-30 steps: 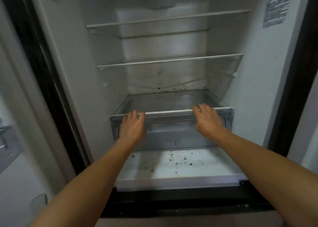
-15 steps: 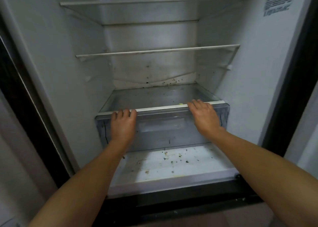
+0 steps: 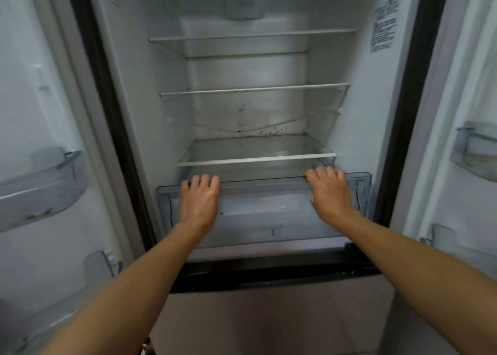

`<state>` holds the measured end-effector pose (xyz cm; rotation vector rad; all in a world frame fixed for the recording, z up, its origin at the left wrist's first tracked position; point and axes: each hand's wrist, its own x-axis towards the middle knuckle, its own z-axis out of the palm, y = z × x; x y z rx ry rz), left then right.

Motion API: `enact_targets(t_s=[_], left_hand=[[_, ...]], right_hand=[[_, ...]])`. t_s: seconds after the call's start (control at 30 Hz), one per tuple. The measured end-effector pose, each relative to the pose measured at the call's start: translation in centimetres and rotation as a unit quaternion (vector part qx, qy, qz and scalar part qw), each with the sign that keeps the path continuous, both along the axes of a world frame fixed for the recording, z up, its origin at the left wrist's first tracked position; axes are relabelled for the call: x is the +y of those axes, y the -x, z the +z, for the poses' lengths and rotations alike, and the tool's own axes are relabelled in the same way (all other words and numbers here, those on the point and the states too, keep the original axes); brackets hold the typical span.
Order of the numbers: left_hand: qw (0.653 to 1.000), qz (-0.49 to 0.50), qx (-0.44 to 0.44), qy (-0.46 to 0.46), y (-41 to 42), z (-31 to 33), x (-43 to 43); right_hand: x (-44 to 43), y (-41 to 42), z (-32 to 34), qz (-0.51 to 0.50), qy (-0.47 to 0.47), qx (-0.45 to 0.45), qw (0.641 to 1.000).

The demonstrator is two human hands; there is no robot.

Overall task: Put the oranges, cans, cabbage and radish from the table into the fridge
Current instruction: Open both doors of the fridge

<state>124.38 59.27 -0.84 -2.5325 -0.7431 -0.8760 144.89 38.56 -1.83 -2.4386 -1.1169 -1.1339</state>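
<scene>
Although the fridge (image 3: 150, 99) stands open and bare on every shelf, none of the oranges, cans, cabbage or radish is in view; they are presumably on the table, out of sight.

The largest thing in hand is the clear drawer (image 3: 265, 212) at the bottom, below the lowest glass shelf (image 3: 256, 159). It looks like thin, stiff plastic, light when empty and probably brittle, so an even hold at both ends of its top front edge seems the right way to handle it; a one-sided tug could jam it on its runners.

The left hand (image 3: 199, 200) lies over the drawer front near its left end, fingers curled over the top edge. The right hand (image 3: 328, 193) is hooked over the same edge near the right end. Both are closed on the drawer.

Of the food to come, I would judge the cabbage heaviest and best cradled in two hands, the radish firm and easy to grasp around its body, the cans rigid and perhaps slippery, and the oranges small and prone to roll.

Dark crumbs (image 3: 271, 131) speckle the back of the lowest shelf.
</scene>
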Motion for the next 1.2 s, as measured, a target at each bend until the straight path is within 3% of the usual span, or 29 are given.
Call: enact_targets(t_s=[0.23, 0.4, 0.57, 0.8, 1.0, 1.2], left_hand=[[1.000, -0.011, 0.004, 0.006, 4.3, 0.2, -4.2], [0.996, -0.027, 0.044, 0.070, 6.1, 0.8, -5.6], [0.993, -0.021, 0.084, 0.082, 8.4, -0.6, -6.8], [0.990, -0.066, 0.006, 0.121, 16.6, -4.7, -9.8], [0.966, 0.042, 0.088, 0.241, 30.8, -10.9, -10.9], [0.931, 0.220, 0.047, 0.288, 49.0, -14.9, -11.4]], right_hand=[[-4.5, 4.1, 0.2, 0.015, -0.002, 0.031, 0.999], [-5.5, 6.0, 0.9, 0.010, 0.050, 0.103, 0.993], [-6.0, 7.2, 0.5, -0.017, 0.101, 0.095, 0.990], [-3.3, 14.9, -1.2, 0.187, 0.029, 0.030, 0.982], [1.9, 26.5, -7.0, 0.291, 0.115, 0.140, 0.939], [5.6, 41.7, -9.8, 0.398, 0.174, 0.170, 0.884]])
